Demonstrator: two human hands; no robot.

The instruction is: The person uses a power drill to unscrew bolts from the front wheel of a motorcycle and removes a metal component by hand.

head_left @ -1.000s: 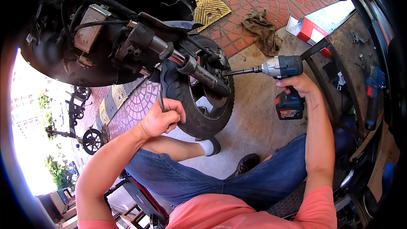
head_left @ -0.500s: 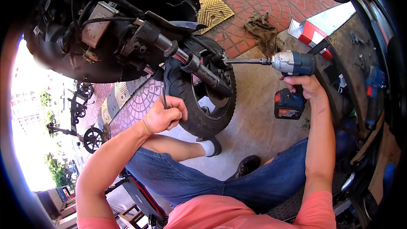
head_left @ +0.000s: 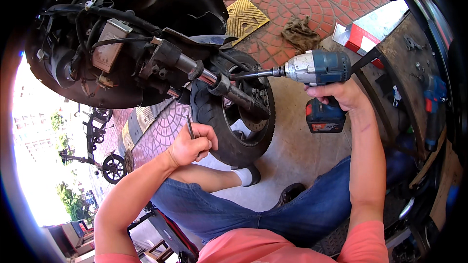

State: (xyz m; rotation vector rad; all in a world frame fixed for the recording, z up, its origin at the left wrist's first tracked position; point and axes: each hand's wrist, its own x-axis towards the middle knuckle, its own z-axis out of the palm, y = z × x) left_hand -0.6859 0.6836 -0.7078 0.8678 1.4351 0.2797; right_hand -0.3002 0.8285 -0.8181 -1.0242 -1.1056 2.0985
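Note:
My right hand (head_left: 343, 95) is wrapped round the grip of a blue and silver cordless impact driver (head_left: 317, 67), its battery hanging below. The driver's long socket shaft (head_left: 256, 74) points left, its tip overlapping the fork leg and hub area of a scooter's front wheel (head_left: 207, 134); I cannot tell whether it touches. My left hand (head_left: 192, 146) is closed on a thin dark metal rod (head_left: 189, 124) that sticks up from the fist, left of the tyre. Above it, a fork leg (head_left: 243, 98) runs down to the wheel beside the brake disc.
Stripped bodywork with loose cables and a metal box (head_left: 111, 44) fills the upper left. A yellow ramp block (head_left: 247, 18), a brown rag (head_left: 300, 33) and a red-white box (head_left: 358, 39) lie beyond. A second power tool (head_left: 431, 102) rests at the right.
My right hand has moved left with the impact driver, bringing the shaft across the fork and wheel. My left hand stays nearly in place, still holding the rod.

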